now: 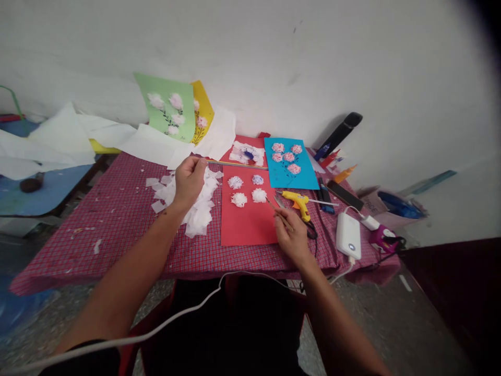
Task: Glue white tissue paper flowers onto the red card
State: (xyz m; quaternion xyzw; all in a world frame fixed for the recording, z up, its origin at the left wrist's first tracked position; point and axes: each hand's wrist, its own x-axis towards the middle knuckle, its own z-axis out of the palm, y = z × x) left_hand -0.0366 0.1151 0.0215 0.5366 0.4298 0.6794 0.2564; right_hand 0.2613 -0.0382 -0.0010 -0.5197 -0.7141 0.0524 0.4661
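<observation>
White and slack, a cable (191, 308) is crossing in front of a dark-clothed lap (227, 334), over a speckled floor (422, 313). Just past the lap, the counter (113, 250) is wearing a red checked cloth (125, 198) dotted with pale scraps. Over its near side the right hand (293, 236) is holding a thin brush (271, 203), its grip clamped on the handle, and the tip is ending right beside one of four paper flowers (259, 195), which are sitting on a red sheet (248, 224). The brush is looking light and stiff, probably steering best from low on the handle; the flowers are looking soft and easily crushed, so they are calling for a gentle pinch at the base, while the thin sheet is suiting a hold by its bare edges. The left hand (190, 180) is hovering by a heap of tissue pieces (199, 216), its fingers curling near the end of a narrow strip (238, 165); whether that grip is clamped on anything, I cannot tell. To the right, a power bank (348, 235) and a yellow glue gun (297, 200) are lying on the cloth. Farther back, a blue card (307, 175) is showing pink flowers, and a green card (164, 89) is standing before a pale, scuffed wall (266, 62).
</observation>
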